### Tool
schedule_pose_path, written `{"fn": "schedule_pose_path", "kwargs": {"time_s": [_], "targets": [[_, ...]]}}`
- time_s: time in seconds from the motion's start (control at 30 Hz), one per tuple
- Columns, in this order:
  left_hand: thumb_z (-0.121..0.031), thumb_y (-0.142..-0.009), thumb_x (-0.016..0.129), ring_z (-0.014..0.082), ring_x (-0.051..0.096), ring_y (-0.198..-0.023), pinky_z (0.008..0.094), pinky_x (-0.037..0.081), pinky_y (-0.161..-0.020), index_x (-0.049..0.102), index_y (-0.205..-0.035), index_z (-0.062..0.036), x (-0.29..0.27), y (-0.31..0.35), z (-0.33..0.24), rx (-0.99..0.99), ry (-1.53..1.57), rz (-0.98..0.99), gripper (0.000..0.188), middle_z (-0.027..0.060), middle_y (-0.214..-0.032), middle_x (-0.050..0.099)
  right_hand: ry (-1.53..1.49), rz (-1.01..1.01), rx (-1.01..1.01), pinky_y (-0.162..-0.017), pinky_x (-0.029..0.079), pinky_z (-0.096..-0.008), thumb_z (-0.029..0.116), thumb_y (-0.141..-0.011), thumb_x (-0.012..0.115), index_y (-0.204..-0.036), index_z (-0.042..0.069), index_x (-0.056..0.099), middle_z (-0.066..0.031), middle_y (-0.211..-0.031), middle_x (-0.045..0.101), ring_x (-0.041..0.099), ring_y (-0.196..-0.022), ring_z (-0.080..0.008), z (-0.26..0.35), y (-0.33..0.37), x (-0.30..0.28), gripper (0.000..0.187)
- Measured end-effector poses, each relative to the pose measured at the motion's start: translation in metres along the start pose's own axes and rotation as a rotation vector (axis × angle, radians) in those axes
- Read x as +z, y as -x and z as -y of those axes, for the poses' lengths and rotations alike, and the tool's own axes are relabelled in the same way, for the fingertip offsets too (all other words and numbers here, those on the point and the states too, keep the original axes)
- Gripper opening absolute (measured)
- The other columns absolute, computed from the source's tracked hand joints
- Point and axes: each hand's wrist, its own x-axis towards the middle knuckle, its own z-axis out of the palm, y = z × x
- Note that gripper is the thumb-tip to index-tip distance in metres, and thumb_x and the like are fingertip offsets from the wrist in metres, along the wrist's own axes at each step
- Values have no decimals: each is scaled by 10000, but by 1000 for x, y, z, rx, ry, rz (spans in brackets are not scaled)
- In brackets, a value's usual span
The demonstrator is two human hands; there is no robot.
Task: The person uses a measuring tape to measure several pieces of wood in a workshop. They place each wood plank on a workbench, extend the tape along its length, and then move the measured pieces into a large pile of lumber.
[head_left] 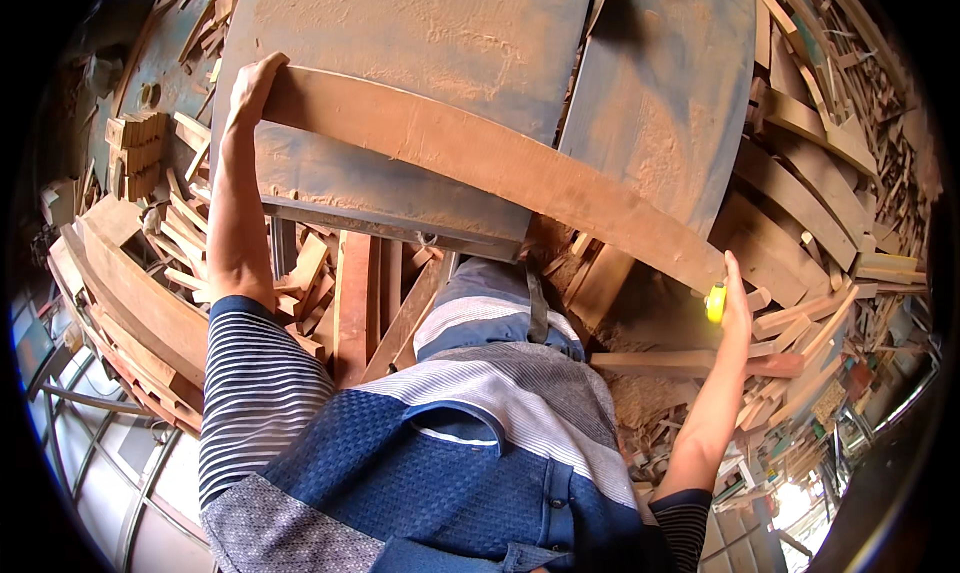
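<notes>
The long, curved, reddish-brown wooden board (pixel 490 158) looks matt and rather smooth on its broad face. The wide, flat, blue-grey table top (pixel 385 173) seems to be of metal, its dull surface made grainy by patches of pale brown wood dust (pixel 470 43). The small bright yellow object (pixel 715 305) appears to be of plastic. The navy-and-white striped sleeve (pixel 262 378) is of matt cloth; the blue shirt panel (pixel 385 458) has a textured weave.

Board (pixel 500 158) across table (pixel 400 23), timber (pixel 790 195) left and right
</notes>
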Motion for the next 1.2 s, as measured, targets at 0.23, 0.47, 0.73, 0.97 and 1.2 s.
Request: {"fn": "schedule_pose_path", "kwargs": {"time_s": [0.23,0.47,0.73,0.97,1.2], "targets": [[-523,-852,620,311,689,-908,385,502,-865,769,-1048,-12,-1,28,9,-84,-17,-122,567,186,-964,750,-76,-30,-130,-528,514,-299,776,-812,702,-1206,95,647,-39,-835,612,576,-586,-143,-11,22,11,789],[-233,-905,692,180,657,-953,299,510,-863,752,-1115,42,8,104,71,51,541,-306,351,110,-1026,728,-206,198,68,-401,482,-301,694,-831,721,-1130,121,578,-25,-679,569,534,-425,-142,-72,22,-13,662],[-198,-912,697,101,541,-860,222,414,-798,716,-1030,27,0,160,77,33,592,-182,254,-15,-933,637,-536,94,18,-448,489,-298,524,-891,793,-1164,202,651,7,-813,648,567,-473,-155,-148,6,22,445],[-253,-956,797,25,434,-727,216,336,-637,670,-840,-80,13,160,67,-6,621,-254,244,-109,-800,523,-495,149,-90,-442,500,-299,460,-932,772,-1206,158,643,-25,-862,662,590,-497,-168,-115,-17,12,427],[-332,-968,796,32,491,-745,221,399,-640,737,-966,-22,32,175,75,-26,584,-322,316,-74,-827,602,-585,230,-106,-455,514,-299,450,-904,816,-1188,199,574,7,-824,598,608,-529,-155,-88,-43,15,450]]}}
